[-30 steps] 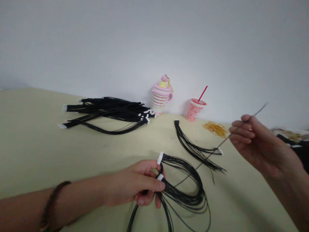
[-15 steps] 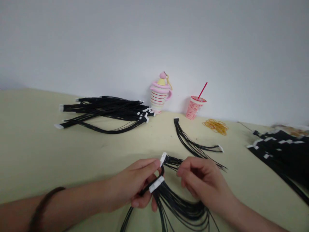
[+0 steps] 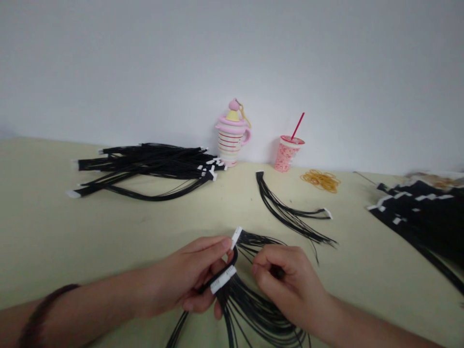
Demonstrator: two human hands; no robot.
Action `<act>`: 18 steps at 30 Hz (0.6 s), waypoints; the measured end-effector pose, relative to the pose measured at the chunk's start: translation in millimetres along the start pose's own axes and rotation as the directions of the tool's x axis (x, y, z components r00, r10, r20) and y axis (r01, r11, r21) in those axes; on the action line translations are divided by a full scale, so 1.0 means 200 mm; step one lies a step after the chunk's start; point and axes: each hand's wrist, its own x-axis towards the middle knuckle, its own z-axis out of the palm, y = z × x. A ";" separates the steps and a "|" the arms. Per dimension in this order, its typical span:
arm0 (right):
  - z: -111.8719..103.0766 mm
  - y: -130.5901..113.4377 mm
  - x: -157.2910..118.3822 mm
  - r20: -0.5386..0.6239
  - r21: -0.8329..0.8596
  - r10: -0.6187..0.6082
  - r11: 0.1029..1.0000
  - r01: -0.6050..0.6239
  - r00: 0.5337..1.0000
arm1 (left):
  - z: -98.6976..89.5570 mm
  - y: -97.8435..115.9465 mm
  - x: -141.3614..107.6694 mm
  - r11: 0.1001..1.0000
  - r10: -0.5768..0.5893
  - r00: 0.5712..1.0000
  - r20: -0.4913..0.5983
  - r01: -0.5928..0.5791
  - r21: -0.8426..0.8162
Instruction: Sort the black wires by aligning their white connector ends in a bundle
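My left hand (image 3: 206,275) is closed on a black wire harness (image 3: 253,309) with two white connectors. The upper white connector (image 3: 237,237) sits at my left thumb tip. Below it the lower white connector (image 3: 223,279) lies across my fingers, with many thin black wires fanning down and right. My right hand (image 3: 286,275) is closed in a pinch just right of the connectors, among the wires. What its fingertips grip is too fine to make out. More thin wires run from the upper connector behind my right hand.
A pile of black harnesses (image 3: 152,164) lies at back left. Beside it stand a pink-lidded mug (image 3: 230,140) and a pink cup with a straw (image 3: 286,154). Nearby are a loose harness (image 3: 279,208), yellow rubber bands (image 3: 321,181) and a black harness stack (image 3: 427,217) at right.
My right hand has come slightly closer to the connectors in my left hand, its fingers pinched lower. The whole view has shifted a little, so the table things appear further left.
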 end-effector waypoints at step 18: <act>-0.01 0.00 0.00 0.107 -0.040 0.044 0.998 -0.040 0.993 | 0.01 0.01 -0.01 0.998 -0.004 1.000 -0.007 0.004 0.070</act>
